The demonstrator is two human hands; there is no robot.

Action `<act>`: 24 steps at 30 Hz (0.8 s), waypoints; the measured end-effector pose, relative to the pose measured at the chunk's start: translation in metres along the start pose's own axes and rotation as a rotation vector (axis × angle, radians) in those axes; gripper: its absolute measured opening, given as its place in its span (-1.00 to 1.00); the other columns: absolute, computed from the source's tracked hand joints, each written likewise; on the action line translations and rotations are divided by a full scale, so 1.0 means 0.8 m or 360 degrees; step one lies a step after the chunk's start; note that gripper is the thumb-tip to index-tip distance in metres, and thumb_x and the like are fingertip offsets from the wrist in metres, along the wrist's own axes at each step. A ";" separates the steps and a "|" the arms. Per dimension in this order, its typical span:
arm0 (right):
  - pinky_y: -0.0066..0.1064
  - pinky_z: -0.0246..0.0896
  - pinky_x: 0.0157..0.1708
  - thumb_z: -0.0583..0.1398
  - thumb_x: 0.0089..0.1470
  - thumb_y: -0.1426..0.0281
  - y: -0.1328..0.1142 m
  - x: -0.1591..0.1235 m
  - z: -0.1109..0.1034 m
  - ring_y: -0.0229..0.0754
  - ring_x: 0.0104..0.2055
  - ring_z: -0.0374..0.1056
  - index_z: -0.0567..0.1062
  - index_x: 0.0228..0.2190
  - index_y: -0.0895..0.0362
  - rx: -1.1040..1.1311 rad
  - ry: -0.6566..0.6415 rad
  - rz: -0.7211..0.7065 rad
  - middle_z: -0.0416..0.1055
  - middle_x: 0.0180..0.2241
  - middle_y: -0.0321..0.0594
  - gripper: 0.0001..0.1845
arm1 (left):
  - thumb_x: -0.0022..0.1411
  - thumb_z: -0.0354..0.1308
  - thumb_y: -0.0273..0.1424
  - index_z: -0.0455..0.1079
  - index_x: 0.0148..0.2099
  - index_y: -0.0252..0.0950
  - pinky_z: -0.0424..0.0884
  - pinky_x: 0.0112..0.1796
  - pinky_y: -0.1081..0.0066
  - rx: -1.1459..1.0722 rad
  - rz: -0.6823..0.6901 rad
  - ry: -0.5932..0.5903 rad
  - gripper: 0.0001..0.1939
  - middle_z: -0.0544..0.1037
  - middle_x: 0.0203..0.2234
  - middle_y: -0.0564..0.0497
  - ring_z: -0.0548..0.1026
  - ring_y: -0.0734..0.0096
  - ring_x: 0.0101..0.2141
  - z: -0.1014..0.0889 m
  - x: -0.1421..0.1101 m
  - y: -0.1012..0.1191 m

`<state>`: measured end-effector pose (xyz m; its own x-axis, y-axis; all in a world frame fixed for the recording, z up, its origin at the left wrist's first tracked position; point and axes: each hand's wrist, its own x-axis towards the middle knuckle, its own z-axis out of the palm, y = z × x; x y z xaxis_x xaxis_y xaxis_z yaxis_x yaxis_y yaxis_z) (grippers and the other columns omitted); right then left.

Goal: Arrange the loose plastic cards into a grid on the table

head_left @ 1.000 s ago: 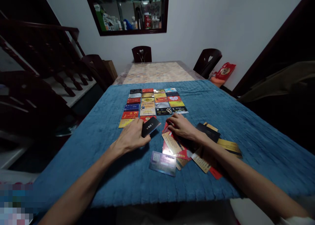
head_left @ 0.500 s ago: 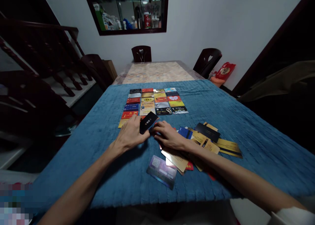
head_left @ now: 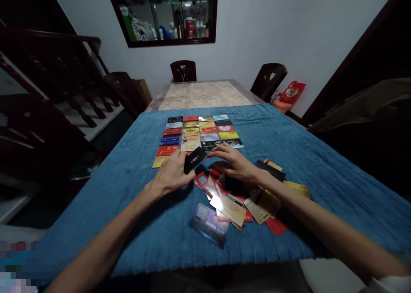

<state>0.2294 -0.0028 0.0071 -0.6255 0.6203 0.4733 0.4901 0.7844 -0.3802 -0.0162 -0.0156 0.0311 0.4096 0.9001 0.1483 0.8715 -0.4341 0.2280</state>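
My left hand (head_left: 171,173) grips a black card (head_left: 195,159) by its near end, holding it tilted just above the blue cloth (head_left: 135,199). My right hand (head_left: 236,162) lies palm down with fingers spread over a loose heap of cards (head_left: 231,199), touching the top ones. Beyond both hands a neat grid of cards (head_left: 199,132) lies in rows on the cloth. A purple shiny card (head_left: 208,224) sits alone at the near side of the heap.
The blue cloth covers the near part of a long table (head_left: 205,94); the far part shows a patterned top. Two dark chairs (head_left: 183,70) stand at the far end. A stair railing (head_left: 54,83) runs along the left. A wall cabinet (head_left: 167,13) hangs above.
My right hand has moved right from beside the black card back onto the loose heap, shifting some cards. My left hand keeps hold of the black card, little moved.
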 end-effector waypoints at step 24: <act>0.11 0.28 0.10 0.22 0.23 0.16 0.071 -0.013 0.003 0.10 0.10 0.30 0.48 0.08 0.07 -0.0145 0.0140 -0.0010 0.43 0.07 0.02 -0.56 | 0.19 0.17 -0.34 0.37 -0.01 -0.32 0.40 -0.02 0.17 0.0026 0.0456 -0.0129 -0.68 0.40 -0.10 -0.16 0.42 0.13 -0.09 0.007 0.062 0.011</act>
<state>0.2623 0.0349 -0.0213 -0.5750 0.6102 0.5451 0.5419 0.7831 -0.3051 0.0134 0.0254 0.0353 0.6590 0.7414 0.1268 0.7214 -0.6707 0.1722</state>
